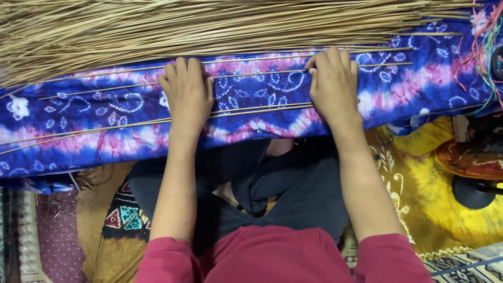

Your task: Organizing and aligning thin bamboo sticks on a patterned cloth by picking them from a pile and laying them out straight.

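Here both hands are pressing flat on the tie-dyed blue cloth (105, 120); the left hand (187, 94) is lying loosely curled over thin sticks (251, 109) running left-right; the right hand (334, 86) fingers are pinching one stick's (262, 74) end.

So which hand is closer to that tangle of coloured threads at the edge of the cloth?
Right. The right hand lies on the cloth nearer the coloured threads; the left hand rests farther away.
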